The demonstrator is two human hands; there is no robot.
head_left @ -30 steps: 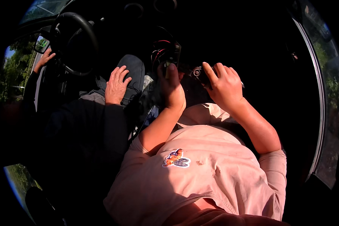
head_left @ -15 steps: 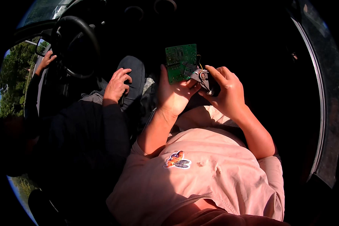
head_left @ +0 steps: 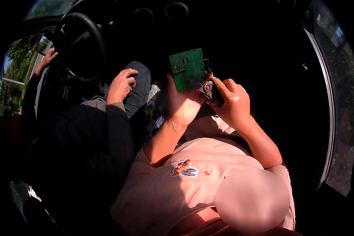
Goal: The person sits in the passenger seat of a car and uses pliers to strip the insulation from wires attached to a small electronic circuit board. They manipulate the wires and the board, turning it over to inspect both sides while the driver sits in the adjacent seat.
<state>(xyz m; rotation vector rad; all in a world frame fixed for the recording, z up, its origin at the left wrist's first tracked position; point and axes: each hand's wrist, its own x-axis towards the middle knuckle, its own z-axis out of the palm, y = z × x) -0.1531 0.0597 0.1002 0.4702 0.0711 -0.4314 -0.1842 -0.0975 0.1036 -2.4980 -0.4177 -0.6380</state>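
Note:
A green circuit board (head_left: 185,63) stands tilted in front of me, its solder-dotted face toward me. My left hand (head_left: 183,104) grips its lower part, thumb along the left edge. My right hand (head_left: 233,98) is closed around metal pliers (head_left: 208,87) with a round pivot; the handles are mostly hidden in the fingers. The jaws reach left over the board's lower right part, and I cannot tell whether they bite on anything. A thin yellowish wire (head_left: 207,65) loops from the board's right edge down toward the right hand.
On my left sits a person in dark clothes, one hand (head_left: 49,58) near the steering wheel (head_left: 99,43) and the other hand (head_left: 122,85) on the thigh. A phone-like dark object (head_left: 157,125) lies beside my left forearm. The car door's edge (head_left: 332,102) curves along the right.
The board has shifted slightly left and down and tilts a little more. My right hand and the pliers have moved a little left, with the jaws now pointing more toward the board.

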